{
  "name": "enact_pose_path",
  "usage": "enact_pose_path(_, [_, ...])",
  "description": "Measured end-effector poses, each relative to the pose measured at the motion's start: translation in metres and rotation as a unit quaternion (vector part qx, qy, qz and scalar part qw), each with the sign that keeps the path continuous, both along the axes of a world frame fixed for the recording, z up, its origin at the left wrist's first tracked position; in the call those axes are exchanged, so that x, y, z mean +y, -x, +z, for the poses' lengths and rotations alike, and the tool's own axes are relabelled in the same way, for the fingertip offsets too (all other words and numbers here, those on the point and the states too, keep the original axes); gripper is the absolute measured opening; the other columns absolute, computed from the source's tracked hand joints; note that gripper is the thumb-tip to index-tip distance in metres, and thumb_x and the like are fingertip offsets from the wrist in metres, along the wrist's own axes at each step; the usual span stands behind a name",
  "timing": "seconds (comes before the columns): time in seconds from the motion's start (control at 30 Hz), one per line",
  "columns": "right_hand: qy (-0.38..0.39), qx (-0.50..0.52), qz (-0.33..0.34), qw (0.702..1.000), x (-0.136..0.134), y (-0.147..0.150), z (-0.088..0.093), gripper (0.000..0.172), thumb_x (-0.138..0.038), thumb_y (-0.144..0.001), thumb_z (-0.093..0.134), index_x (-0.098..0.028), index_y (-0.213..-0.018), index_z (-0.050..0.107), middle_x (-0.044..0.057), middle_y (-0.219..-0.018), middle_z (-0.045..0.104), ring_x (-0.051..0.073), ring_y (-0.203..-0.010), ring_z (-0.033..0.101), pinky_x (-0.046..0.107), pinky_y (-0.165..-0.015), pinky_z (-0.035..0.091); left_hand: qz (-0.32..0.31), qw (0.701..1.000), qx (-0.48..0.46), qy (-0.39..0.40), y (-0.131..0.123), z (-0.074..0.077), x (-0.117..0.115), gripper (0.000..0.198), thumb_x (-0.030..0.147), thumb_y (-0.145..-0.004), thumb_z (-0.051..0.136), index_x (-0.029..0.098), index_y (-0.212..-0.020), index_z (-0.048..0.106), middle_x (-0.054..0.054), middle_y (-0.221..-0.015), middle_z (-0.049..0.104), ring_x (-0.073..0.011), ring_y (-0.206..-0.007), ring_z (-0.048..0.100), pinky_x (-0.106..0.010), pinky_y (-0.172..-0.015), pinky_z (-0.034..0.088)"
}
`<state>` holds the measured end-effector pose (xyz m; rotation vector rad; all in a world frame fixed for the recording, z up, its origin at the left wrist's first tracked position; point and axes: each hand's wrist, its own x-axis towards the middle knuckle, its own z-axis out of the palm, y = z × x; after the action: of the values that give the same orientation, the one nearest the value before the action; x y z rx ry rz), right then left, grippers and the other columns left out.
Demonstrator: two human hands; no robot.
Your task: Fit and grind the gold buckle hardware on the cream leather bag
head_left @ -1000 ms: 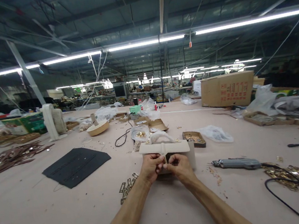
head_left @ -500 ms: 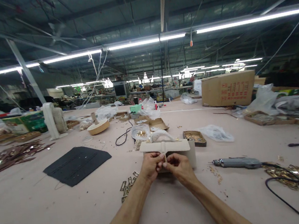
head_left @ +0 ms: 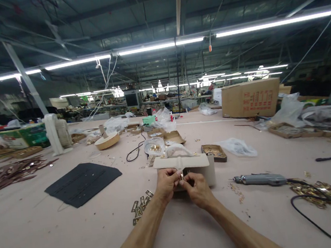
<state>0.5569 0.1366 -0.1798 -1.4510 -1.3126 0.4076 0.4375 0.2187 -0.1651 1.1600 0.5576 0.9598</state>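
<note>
Cream bag (head_left: 195, 161) is sitting right at your grip: left hand (head_left: 167, 183) and right hand (head_left: 197, 185) are pinching, seemingly, a tiny shiny fitting (head_left: 182, 176) at its front. Loosen either pinch and you're risking a drop! Beyond, rightward, a small box (head_left: 220, 159) is holding gold-coloured bits (head_left: 212, 151); leftward, a clear plastic bag (head_left: 148, 147) is holding more.

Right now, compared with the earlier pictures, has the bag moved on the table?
No, not visibly. The bag keeps the same place against the tray; the whole view shifts slightly, so that seems the camera.
</note>
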Motion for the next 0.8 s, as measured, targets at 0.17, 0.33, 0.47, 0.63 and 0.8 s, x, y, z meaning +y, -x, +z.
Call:
enact_pose_path(0.17, [-0.002,0.005,0.004,1.000,0.001,0.002,-0.002,0.026,-0.037,-0.084,0.064,-0.017,-0.067,0.062,0.001,-0.063,0.058,0.014,-0.059,0.047,0.028,-0.058,0.033,0.030,0.999,-0.023,0.026,-0.004,-0.004,0.000,0.045,0.043,-0.052,0.094,0.011,-0.058,0.063,0.005,-0.040,0.044,-0.0030,-0.035,0.031,-0.019,-0.038,0.018])
enact_pose_path(0.33, [-0.010,0.014,0.007,1.000,0.001,0.004,-0.002,0.026,-0.038,-0.085,0.063,-0.017,-0.069,0.063,0.001,-0.065,0.059,0.015,-0.062,0.050,0.027,-0.059,0.036,0.066,0.997,-0.034,0.030,-0.008,-0.005,-0.002,0.046,0.043,-0.047,0.095,0.011,-0.056,0.063,0.005,-0.039,0.044,-0.0030,-0.034,0.031,-0.019,-0.037,0.017])
enact_pose_path(0.47, [-0.011,0.007,-0.001,1.000,0.001,0.005,-0.002,0.029,-0.040,-0.085,0.063,-0.016,-0.068,0.064,0.001,-0.064,0.059,0.015,-0.060,0.049,0.027,-0.058,0.035,0.081,0.995,-0.040,0.031,-0.011,-0.005,-0.005,0.048,0.044,-0.046,0.095,0.011,-0.056,0.062,0.005,-0.041,0.046,-0.0020,-0.035,0.031,-0.018,-0.037,0.020])
enact_pose_path(0.63, [-0.009,-0.001,-0.011,1.000,0.002,0.003,-0.003,0.029,-0.040,-0.085,0.062,-0.016,-0.070,0.065,0.002,-0.065,0.061,0.014,-0.060,0.049,0.027,-0.058,0.036,0.090,0.996,-0.020,0.022,-0.016,-0.010,-0.003,0.047,0.049,-0.052,0.090,0.014,-0.060,0.060,0.006,-0.041,0.045,-0.0037,-0.035,0.030,-0.018,-0.037,0.024])
enact_pose_path(0.8, [-0.017,0.023,-0.012,1.000,0.003,-0.006,0.002,0.032,-0.042,-0.083,0.065,-0.017,-0.065,0.060,-0.001,-0.057,0.055,0.013,-0.055,0.046,0.026,-0.055,0.035,0.253,0.933,0.106,-0.233,-0.007,-0.009,-0.005,0.026,0.038,-0.079,0.074,0.016,-0.071,0.062,-0.002,-0.062,0.061,-0.0112,-0.048,0.051,-0.023,-0.047,0.042])
